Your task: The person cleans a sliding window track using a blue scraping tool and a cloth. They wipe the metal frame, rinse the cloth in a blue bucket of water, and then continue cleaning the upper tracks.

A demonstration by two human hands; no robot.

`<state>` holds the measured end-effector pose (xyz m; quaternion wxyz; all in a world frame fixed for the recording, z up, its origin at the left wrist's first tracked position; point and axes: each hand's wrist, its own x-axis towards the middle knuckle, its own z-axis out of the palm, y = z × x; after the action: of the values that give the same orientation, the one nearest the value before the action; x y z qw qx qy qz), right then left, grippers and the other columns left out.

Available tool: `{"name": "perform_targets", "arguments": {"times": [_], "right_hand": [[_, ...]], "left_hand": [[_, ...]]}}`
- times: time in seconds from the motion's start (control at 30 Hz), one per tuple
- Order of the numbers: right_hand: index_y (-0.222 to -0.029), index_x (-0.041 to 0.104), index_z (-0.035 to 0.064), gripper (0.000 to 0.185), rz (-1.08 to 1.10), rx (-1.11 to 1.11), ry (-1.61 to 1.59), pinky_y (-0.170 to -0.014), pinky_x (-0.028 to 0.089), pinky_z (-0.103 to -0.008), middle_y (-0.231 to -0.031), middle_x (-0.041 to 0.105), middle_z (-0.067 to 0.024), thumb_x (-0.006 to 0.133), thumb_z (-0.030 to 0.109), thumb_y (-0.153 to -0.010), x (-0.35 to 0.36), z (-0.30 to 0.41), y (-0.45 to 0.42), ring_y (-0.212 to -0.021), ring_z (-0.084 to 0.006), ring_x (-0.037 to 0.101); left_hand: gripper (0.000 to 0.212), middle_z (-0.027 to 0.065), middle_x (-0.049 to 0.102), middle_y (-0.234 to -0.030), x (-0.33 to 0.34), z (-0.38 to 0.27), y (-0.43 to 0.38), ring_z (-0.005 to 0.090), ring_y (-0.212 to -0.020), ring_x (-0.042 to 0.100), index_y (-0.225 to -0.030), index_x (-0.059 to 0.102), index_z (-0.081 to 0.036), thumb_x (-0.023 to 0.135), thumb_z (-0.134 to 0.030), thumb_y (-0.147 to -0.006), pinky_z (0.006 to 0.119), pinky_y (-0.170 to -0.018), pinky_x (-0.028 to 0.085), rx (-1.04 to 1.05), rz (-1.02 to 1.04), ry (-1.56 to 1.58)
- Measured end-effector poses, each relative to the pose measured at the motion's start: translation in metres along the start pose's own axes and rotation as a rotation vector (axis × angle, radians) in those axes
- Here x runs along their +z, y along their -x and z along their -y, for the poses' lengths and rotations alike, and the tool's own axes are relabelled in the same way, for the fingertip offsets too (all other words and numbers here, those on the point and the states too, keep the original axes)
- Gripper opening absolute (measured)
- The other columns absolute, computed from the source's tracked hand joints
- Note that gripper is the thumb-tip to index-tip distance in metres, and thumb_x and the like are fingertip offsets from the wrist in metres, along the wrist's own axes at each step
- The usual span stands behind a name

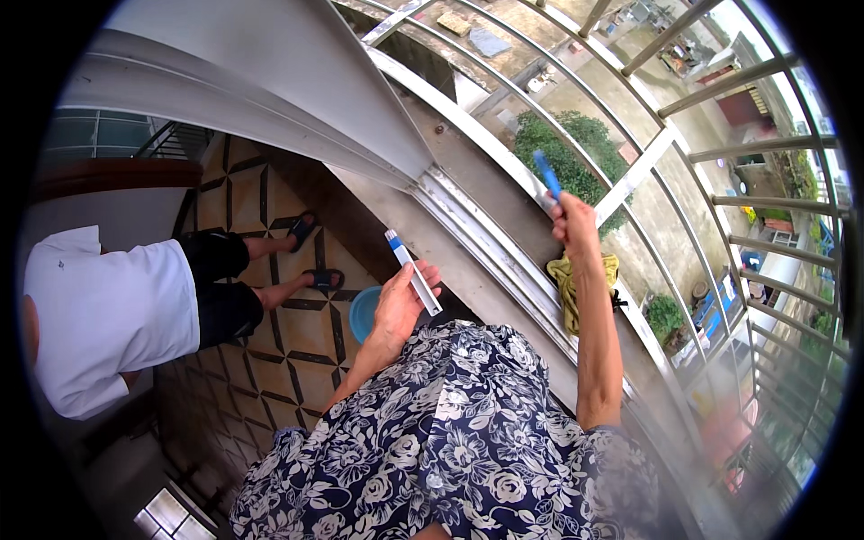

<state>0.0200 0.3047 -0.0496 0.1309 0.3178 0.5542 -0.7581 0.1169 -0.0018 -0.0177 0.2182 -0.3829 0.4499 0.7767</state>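
My left hand (397,301) holds a slim white plastic piece (420,287) with a blue band near its far end, above the inner edge of the window sill; its exact kind is unclear. My right hand (575,217) grips a blue handheld tool (548,174), blurred at its tip, out by the white metal window bars (513,158). Below my right forearm, a yellow-green cloth (571,297) lies bunched on the outer sill, partly hidden by the arm. Between my hands runs the pale sliding-window track (482,236).
A window sash (304,74) stands at upper left. On the tiled floor (297,331) sits a light-blue basin (364,312), partly hidden by my left arm. Another person in a white shirt (121,304) stands at left. Beyond the bars, a bush (560,131) grows in a concrete yard far below.
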Motion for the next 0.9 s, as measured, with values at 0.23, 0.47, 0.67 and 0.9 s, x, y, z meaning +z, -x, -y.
{"name": "perform_targets", "arguments": {"times": [0.23, 0.47, 0.67, 0.9], "right_hand": [[-0.094, 0.068, 0.0018, 0.026, -0.034, -0.479, 0.915, -0.071, 0.049, -0.0482, -0.079, 0.064, -0.0249, 0.054, 0.025, -0.094, 0.050, -0.041, 0.041, -0.078, -0.0430, 0.064], [-0.089, 0.066, -0.0016, 0.026, -0.027, -0.576, 1.059, -0.074, 0.048, -0.0534, -0.080, 0.064, -0.0271, 0.052, 0.019, -0.094, 0.098, -0.051, 0.016, -0.079, -0.0459, 0.062], [-0.085, 0.067, -0.0023, 0.027, -0.031, -0.599, 0.982, -0.076, 0.049, -0.0521, -0.083, 0.064, -0.0273, 0.053, 0.020, -0.093, 0.128, -0.045, -0.006, -0.081, -0.0458, 0.062], [-0.096, 0.069, 0.0012, 0.028, 0.076, -0.417, 0.685, -0.076, 0.048, -0.0491, -0.085, 0.064, -0.0266, 0.054, 0.025, -0.094, 0.112, -0.050, -0.005, -0.085, -0.0458, 0.061]], "left_hand": [[0.039, 0.0158, 0.064, -0.113, -0.009, 0.006, -0.004, 0.0255, -0.103, 0.063, -0.120, 0.056, 0.001, 0.049, -0.033, -0.101, 0.040, -0.088, 0.054, 0.017, 0.031, 0.030], [0.039, 0.0151, 0.064, -0.112, -0.012, 0.006, -0.006, 0.0247, -0.103, 0.063, -0.120, 0.056, 0.001, 0.049, -0.033, -0.101, 0.040, -0.088, 0.054, 0.017, 0.026, 0.018], [0.038, 0.0148, 0.064, -0.111, -0.006, 0.004, 0.003, 0.0247, -0.102, 0.063, -0.120, 0.056, 0.001, 0.049, -0.032, -0.102, 0.040, -0.088, 0.054, 0.016, 0.007, 0.049], [0.039, 0.0153, 0.064, -0.112, -0.013, 0.004, -0.002, 0.0249, -0.102, 0.063, -0.120, 0.055, 0.001, 0.048, -0.032, -0.102, 0.040, -0.088, 0.054, 0.005, -0.001, 0.032]]}}
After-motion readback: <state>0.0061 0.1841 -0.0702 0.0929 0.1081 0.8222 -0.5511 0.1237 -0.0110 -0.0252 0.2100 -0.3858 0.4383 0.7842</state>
